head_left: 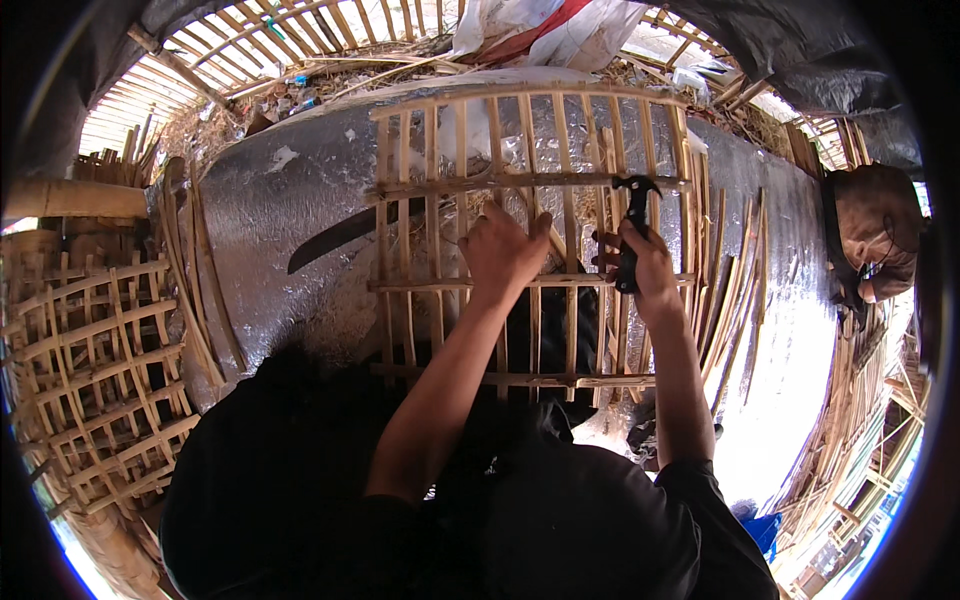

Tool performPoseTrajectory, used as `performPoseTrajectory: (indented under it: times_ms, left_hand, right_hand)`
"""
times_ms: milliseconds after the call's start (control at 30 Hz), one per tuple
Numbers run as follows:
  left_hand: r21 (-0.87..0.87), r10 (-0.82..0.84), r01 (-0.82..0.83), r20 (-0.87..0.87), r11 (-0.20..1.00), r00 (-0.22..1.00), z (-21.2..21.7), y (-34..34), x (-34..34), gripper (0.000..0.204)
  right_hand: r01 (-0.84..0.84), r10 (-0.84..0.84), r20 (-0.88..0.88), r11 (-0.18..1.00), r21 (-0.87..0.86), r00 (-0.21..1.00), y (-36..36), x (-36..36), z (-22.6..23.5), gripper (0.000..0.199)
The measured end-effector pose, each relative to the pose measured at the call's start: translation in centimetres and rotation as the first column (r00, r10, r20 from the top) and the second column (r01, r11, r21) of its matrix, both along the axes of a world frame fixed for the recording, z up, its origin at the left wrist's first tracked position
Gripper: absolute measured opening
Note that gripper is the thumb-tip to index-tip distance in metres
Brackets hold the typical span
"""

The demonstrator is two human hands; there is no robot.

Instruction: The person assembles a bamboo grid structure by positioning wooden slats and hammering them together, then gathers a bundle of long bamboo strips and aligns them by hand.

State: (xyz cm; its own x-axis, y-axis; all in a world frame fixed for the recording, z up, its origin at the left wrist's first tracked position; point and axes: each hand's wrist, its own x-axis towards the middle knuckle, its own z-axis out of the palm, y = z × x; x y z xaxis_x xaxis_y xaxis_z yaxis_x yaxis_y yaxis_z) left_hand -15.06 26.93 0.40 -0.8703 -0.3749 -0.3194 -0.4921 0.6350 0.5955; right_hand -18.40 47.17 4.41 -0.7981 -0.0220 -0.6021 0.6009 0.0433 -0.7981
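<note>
1. While the right hand (pixel 652 265) is closed firmly around the dark handle of a claw hammer (pixel 637 203), the left hand (pixel 505 250) is bent over the middle of a slatted panel (pixel 571 280) with its fingers partly curled; whether those fingers pinch anything, I cannot tell.
2. Directly in front of the person, the panel has long, pale slats running away from the body, crossed by several thinner bars.
3. The hammer is upright in the view, its head at the right end of the second bar from the far edge; whether it touches the wood is unclear.
4. Dark clothing shows through the gaps at the near end of the panel.
5. To the left, a long dark blade (pixel 335 240) reaches out from the panel's left edge over crinkled silver sheeting (pixel 270 205).
6. Loose strips (pixel 733 290) lie just beside the panel on the right, and a few longer strips (pixel 205 270) lie well off to the left.
7. Farther left is a lattice (pixel 100 385) of crossed strips.
8. At the far side, a red-and-white sheet (pixel 545 35) hangs near a slatted fence (pixel 270 30).
</note>
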Motion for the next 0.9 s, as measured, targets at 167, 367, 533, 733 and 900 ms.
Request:
performPoseTrajectory:
  times_ms: [167,367,533,733,900]
  left_hand:
    - [-0.056,0.141,-0.151,-0.153,0.987,0.978,6.7,-2.1,-1.8,0.120]
    - [-0.567,-0.154,-0.060,-0.322,0.821,0.934,13.1,-10.5,-7.0,0.137]
    - [-0.820,-0.292,0.086,-0.101,0.566,0.951,19.0,-17.6,-7.1,0.126]
    - [-0.902,-0.474,0.036,-0.191,0.429,0.860,20.5,-24.4,-5.9,0.122]
    - [-0.807,-0.466,-0.161,-0.477,0.569,0.745,23.5,-28.9,-6.5,0.116]
  right_hand:
    - [-0.034,-0.007,-0.122,0.943,-0.331,0.992,-2.9,-0.3,3.3,0.031]
    - [-0.114,0.025,-0.206,0.895,-0.430,0.978,-7.6,0.9,8.7,0.035]
    - [-0.120,0.017,-0.364,0.958,-0.262,0.931,-5.8,2.6,6.4,0.031]
    - [0.291,-0.285,-0.188,0.957,0.006,0.940,3.3,4.2,-8.1,0.018]
    - [0.371,-0.299,-0.305,0.904,0.214,0.904,11.6,8.6,-20.7,0.025]
